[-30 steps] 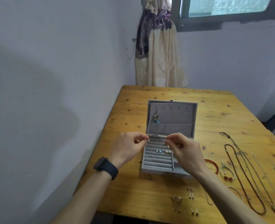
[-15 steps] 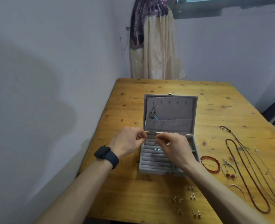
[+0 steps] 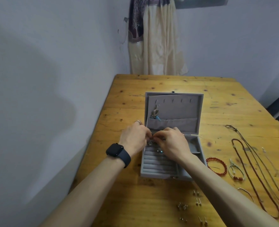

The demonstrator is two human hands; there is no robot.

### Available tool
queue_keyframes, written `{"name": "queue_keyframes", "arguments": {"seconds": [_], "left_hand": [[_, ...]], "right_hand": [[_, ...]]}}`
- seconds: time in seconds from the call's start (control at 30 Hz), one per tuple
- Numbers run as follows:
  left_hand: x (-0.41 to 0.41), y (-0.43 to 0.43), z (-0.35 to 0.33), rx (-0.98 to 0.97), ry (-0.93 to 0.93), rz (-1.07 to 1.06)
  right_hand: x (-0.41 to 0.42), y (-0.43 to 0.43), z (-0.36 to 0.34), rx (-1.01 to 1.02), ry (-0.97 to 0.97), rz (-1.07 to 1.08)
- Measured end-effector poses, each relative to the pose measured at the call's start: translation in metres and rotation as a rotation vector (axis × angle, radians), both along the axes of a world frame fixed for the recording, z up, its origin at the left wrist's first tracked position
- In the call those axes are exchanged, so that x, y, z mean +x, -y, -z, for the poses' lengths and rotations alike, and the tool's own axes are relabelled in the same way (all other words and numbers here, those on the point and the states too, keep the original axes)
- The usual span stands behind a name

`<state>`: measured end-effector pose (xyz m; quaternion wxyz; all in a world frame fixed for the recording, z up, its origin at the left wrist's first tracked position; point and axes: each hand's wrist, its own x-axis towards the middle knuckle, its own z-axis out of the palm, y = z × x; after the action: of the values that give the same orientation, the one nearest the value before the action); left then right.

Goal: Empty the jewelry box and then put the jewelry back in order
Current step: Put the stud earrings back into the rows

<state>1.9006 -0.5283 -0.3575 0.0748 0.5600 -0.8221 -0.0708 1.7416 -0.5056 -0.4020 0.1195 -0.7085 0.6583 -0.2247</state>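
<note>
The fingertips of the left hand [image 3: 135, 138] and right hand [image 3: 173, 142] meet at mid-frame, curled in and pinching a small silvery piece [image 3: 150, 143] between them; it dangles just over the ring rolls, too small to name for certain. The left hand wears a ring [image 3: 137, 122] and a dark watch [image 3: 118, 153] at the wrist.

Under the hands sits the grey jewelry box [image 3: 158, 175], open at the centre of the frame, lid upright. A drop earring [image 3: 155, 113] hangs at the lid's left hook, and studs [image 3: 159, 151] sit in the rolls, so refilling looks begun but far from done. Most pieces lie out on the table: a red bead bracelet [image 3: 216, 166] just right of the box, long necklaces [image 3: 256, 177] at the right edge, and small stud earrings [image 3: 197, 200] at the lower middle. The box's right compartments appear bare.

The table [image 3: 135, 99] is knotty yellow wood, pushed near a pale wall, with a cream and purple curtain [image 3: 155, 38] hanging at upper centre.
</note>
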Motion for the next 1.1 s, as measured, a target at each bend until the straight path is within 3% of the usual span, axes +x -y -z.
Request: {"name": "queue_keyframes", "arguments": {"seconds": [0.43, 0.9, 1.1], "left_hand": [[-0.017, 0.002, 0.012, 0.016, 0.028, -0.218], [-0.013, -0.016, 0.020, -0.120, -0.019, -0.195], [-0.014, -0.031, 0.032, -0.046, -0.046, -0.231]], "right_hand": [[0.009, 0.007, 0.003, 0.026, -0.107, 0.047], [-0.001, -0.006, -0.002, -0.052, -0.070, 0.091], [-0.004, -0.023, -0.004, -0.004, -0.126, 0.032]]}}
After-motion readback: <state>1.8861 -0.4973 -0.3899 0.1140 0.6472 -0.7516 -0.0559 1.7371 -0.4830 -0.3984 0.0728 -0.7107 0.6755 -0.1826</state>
